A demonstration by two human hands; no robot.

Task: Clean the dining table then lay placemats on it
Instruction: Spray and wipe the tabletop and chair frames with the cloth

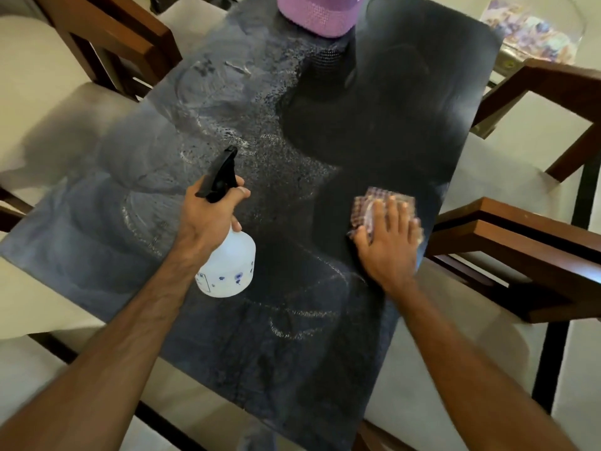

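Near the tabletop's (406, 109) right edge, our right hand (388, 242) is pressing flat on a checked cloth (370, 203); our left hand (208, 216) is gripping a spray bottle (227, 265), its label unreadable.

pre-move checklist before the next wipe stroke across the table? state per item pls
1. Cloth flat under right hand: ok, fingers straight, pressing down.
2. Spray bottle secure: ok, left hand has a grip round its neck, off the surface.
3. Wet patch on table left to wipe: not ok, droplets and streaks across the middle and left.
4. Stroke path: not ok, purple object stands at the far end.
5. Liquid left in bottle: cannot tell.
6. Placemats ready: cannot tell, none in view.
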